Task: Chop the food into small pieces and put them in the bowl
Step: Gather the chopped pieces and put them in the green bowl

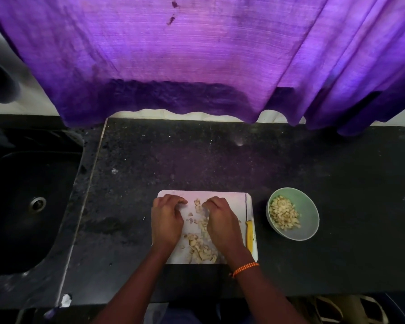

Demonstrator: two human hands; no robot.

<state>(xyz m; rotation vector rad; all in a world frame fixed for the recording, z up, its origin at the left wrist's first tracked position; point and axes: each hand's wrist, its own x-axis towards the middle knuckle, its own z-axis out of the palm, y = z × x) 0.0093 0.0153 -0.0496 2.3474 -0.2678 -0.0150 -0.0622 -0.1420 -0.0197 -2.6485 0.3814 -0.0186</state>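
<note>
Head view looks down on a white cutting board (220,197) on the dark tabletop (197,160). Both hands rest on it, left hand (166,220) and right hand (222,223), fingers curled downward with tips on the board, gathering chopped food pieces (200,249) between them; neither clearly grips anything. A yellow-handled knife (249,232) lies along the board's right edge. Just beside the board, a green bowl (309,206) holds more pieces.
</note>
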